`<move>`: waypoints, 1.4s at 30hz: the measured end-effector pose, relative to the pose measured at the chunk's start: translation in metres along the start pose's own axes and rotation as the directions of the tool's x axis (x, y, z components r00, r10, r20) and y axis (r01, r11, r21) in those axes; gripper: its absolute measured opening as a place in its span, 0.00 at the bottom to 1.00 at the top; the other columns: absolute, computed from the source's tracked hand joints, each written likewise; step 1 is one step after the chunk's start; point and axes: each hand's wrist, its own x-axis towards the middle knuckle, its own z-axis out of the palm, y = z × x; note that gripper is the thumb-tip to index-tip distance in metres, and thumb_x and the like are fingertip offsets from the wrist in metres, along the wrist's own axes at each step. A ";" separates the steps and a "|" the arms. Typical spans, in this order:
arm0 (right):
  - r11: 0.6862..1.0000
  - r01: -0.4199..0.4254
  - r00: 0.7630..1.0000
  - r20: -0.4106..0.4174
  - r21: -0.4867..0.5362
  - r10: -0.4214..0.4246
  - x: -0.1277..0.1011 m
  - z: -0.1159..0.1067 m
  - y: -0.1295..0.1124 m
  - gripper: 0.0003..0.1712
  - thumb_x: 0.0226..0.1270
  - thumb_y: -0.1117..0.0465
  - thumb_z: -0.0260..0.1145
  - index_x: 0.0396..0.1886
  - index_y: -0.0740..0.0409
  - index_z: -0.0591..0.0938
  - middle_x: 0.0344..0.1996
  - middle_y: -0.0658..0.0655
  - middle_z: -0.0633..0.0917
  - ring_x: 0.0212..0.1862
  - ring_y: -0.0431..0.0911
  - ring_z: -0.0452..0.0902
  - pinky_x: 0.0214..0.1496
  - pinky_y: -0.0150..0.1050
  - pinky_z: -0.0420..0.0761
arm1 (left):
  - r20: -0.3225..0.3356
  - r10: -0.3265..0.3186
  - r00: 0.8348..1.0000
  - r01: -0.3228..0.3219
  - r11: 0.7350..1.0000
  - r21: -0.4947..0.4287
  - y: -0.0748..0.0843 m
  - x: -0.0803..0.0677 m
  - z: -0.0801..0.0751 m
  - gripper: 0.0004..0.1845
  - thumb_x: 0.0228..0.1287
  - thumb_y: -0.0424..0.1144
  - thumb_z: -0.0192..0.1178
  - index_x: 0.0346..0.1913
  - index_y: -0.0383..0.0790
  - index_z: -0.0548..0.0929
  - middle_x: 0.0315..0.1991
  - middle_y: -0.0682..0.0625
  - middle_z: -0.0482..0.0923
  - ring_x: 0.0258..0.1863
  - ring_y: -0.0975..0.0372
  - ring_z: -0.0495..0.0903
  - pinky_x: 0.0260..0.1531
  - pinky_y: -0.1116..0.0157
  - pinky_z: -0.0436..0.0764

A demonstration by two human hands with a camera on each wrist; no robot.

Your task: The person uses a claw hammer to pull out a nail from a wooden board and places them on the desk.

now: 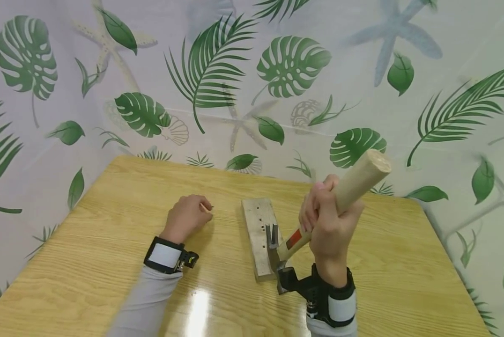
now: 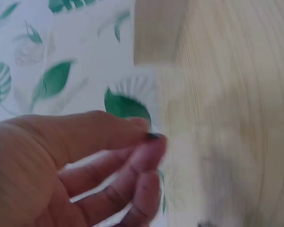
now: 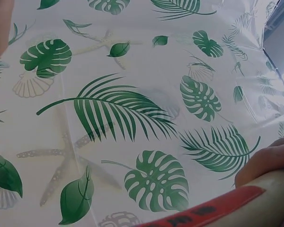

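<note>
My right hand (image 1: pixel 332 220) grips a claw hammer (image 1: pixel 361 175) by its wooden handle, and the handle's butt points up and to the right. Its metal head overlaps the lower right edge of a pale wooden board (image 1: pixel 252 243) in the head view. Several small dark spots run in a line along the board. To the left of the board, my left hand (image 1: pixel 187 216) pinches a small nail (image 2: pixel 154 135) between thumb and forefinger; only a dark end of it shows. In the right wrist view, the handle's red label (image 3: pixel 213 208) appears below my fingers (image 3: pixel 270 163).
The board lies on a yellow wood-grain table (image 1: pixel 121 224). Behind the table hangs a white sheet (image 1: pixel 235 61) printed with green leaves, shells and starfish. Each wrist wears a black strap with a small camera.
</note>
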 end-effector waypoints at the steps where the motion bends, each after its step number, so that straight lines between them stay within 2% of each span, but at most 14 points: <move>1: 1.000 -0.001 1.000 0.003 -0.008 0.001 0.000 0.000 0.000 0.18 0.69 0.71 0.51 0.17 0.64 0.62 0.06 0.50 0.62 0.05 0.41 0.54 0.04 0.36 0.56 | 0.000 -0.048 0.999 0.048 0.998 0.034 -0.005 0.000 -0.005 0.11 0.64 0.38 0.67 0.47 0.39 0.88 0.40 0.44 0.87 0.30 0.56 0.82 0.24 0.62 0.77; 4: 1.000 -0.015 1.000 0.009 -0.027 0.015 0.001 -0.002 0.001 0.19 0.70 0.71 0.52 0.17 0.64 0.62 0.06 0.50 0.62 0.05 0.42 0.54 0.04 0.36 0.55 | -0.001 -0.136 0.991 0.135 0.987 0.092 -0.016 -0.002 -0.016 0.09 0.62 0.37 0.65 0.43 0.37 0.88 0.41 0.41 0.86 0.30 0.53 0.81 0.24 0.59 0.77; 7: 0.998 -0.027 0.999 0.018 -0.050 0.028 0.001 -0.004 0.002 0.19 0.71 0.70 0.52 0.17 0.64 0.63 0.05 0.50 0.62 0.05 0.42 0.54 0.05 0.36 0.55 | 0.000 -0.168 0.986 0.167 0.980 0.105 -0.022 -0.002 -0.020 0.05 0.60 0.36 0.65 0.31 0.39 0.89 0.34 0.45 0.85 0.27 0.55 0.79 0.23 0.59 0.76; 10: 0.997 -0.033 0.999 0.023 -0.063 0.034 0.001 -0.005 0.002 0.20 0.71 0.69 0.52 0.17 0.64 0.63 0.05 0.50 0.62 0.05 0.41 0.54 0.05 0.36 0.54 | -0.003 -0.181 0.983 0.181 0.977 0.109 -0.025 -0.001 -0.020 0.11 0.59 0.36 0.64 0.19 0.43 0.85 0.24 0.49 0.81 0.21 0.57 0.75 0.21 0.61 0.72; 16: 0.997 -0.038 0.999 0.024 -0.074 0.039 0.001 -0.007 0.002 0.20 0.73 0.68 0.53 0.17 0.64 0.63 0.06 0.51 0.62 0.05 0.41 0.54 0.04 0.37 0.54 | -0.011 -0.217 0.976 0.216 0.967 0.137 -0.025 0.001 -0.013 0.20 0.57 0.33 0.61 0.09 0.45 0.73 0.14 0.54 0.68 0.16 0.61 0.64 0.16 0.64 0.64; 20: 0.996 -0.042 0.999 0.022 -0.075 0.044 0.000 -0.009 0.003 0.20 0.73 0.68 0.53 0.18 0.65 0.63 0.06 0.51 0.62 0.05 0.42 0.54 0.05 0.37 0.55 | -0.010 -0.232 0.973 0.231 0.960 0.156 -0.026 0.002 -0.007 0.24 0.57 0.31 0.59 0.07 0.47 0.65 0.11 0.56 0.58 0.15 0.62 0.59 0.15 0.66 0.58; 23: 0.996 -0.046 0.999 0.021 -0.071 0.047 -0.001 -0.009 0.003 0.20 0.73 0.68 0.53 0.18 0.65 0.63 0.05 0.51 0.62 0.05 0.42 0.54 0.05 0.37 0.55 | -0.017 -0.228 0.973 0.228 0.958 0.172 -0.028 0.001 -0.005 0.24 0.58 0.32 0.60 0.07 0.47 0.65 0.11 0.56 0.58 0.15 0.62 0.59 0.15 0.66 0.57; 32: 0.996 -0.046 0.999 0.023 -0.073 0.048 0.001 -0.012 0.003 0.20 0.73 0.68 0.53 0.18 0.64 0.63 0.06 0.51 0.62 0.05 0.42 0.54 0.05 0.37 0.55 | -0.039 -0.191 0.981 0.195 0.965 0.173 -0.028 -0.001 -0.007 0.23 0.58 0.33 0.60 0.08 0.46 0.68 0.11 0.56 0.60 0.15 0.61 0.62 0.16 0.65 0.58; 36: 0.998 -0.049 0.997 0.064 -0.050 0.052 0.001 -0.014 0.002 0.19 0.71 0.70 0.52 0.18 0.65 0.63 0.05 0.51 0.62 0.05 0.42 0.54 0.05 0.37 0.56 | -0.028 -0.197 0.980 0.199 0.965 0.173 -0.028 -0.003 -0.008 0.23 0.57 0.32 0.61 0.07 0.47 0.67 0.11 0.56 0.59 0.15 0.62 0.61 0.16 0.66 0.58; 40: 0.999 -0.035 0.991 0.125 -0.032 0.039 0.003 -0.019 0.002 0.15 0.64 0.73 0.49 0.17 0.67 0.64 0.08 0.54 0.65 0.08 0.44 0.59 0.07 0.38 0.63 | -0.039 -0.192 0.981 0.196 0.967 0.161 -0.026 -0.005 -0.009 0.24 0.61 0.36 0.64 0.08 0.45 0.73 0.10 0.55 0.65 0.13 0.62 0.64 0.14 0.67 0.61; 42: 0.999 -0.022 0.992 0.123 -0.038 0.027 0.005 -0.023 0.002 0.13 0.59 0.74 0.49 0.15 0.68 0.64 0.11 0.55 0.67 0.10 0.44 0.62 0.09 0.38 0.66 | -0.053 -0.185 0.981 0.190 0.970 0.149 -0.024 -0.005 -0.011 0.22 0.63 0.38 0.65 0.10 0.43 0.77 0.10 0.54 0.69 0.13 0.62 0.67 0.13 0.67 0.62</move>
